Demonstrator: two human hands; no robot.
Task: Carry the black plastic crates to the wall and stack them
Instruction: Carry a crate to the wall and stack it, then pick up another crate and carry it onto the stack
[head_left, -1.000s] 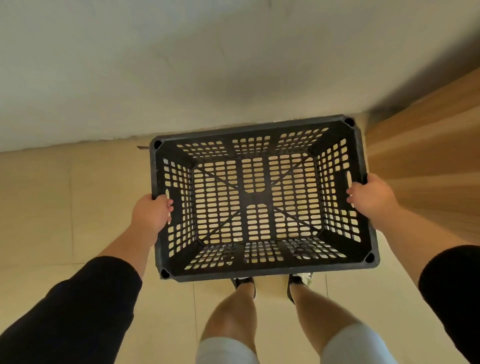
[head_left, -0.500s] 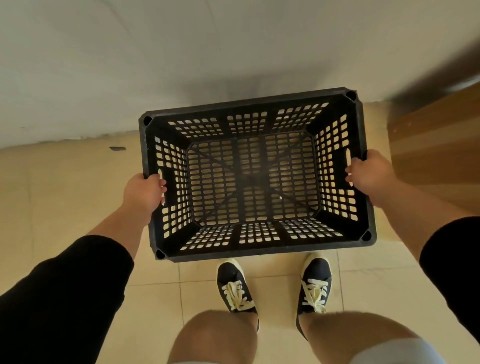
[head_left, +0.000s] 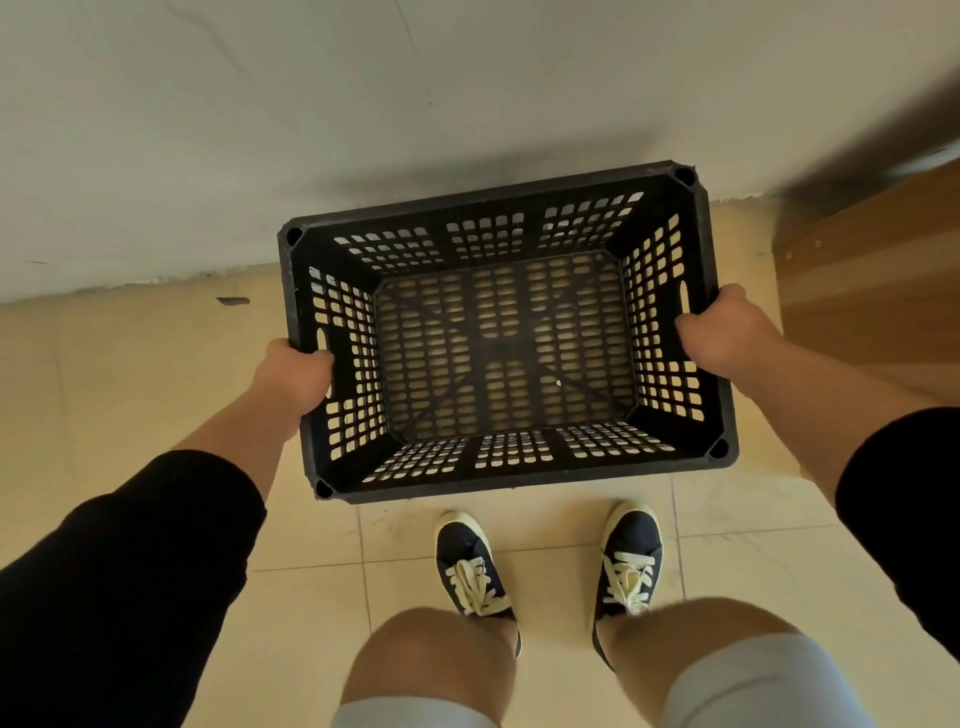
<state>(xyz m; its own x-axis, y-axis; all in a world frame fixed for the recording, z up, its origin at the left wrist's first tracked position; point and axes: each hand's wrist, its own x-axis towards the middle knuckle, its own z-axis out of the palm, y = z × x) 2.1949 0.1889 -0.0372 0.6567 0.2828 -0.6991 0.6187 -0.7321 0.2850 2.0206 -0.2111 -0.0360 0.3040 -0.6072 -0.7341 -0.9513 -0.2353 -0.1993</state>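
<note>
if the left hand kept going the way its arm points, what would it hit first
The left hand already grips the crate at its side handle, so the crate wall is first. Past that lies the wall; depth is unclear.

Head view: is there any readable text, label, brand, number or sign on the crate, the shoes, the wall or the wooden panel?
None: no readable text anywhere.
Black plastic crate: no label or moulded lettering visible.
Navy shoes: no brand visible.
Wall and wooden panel: bare, no signs.
</note>
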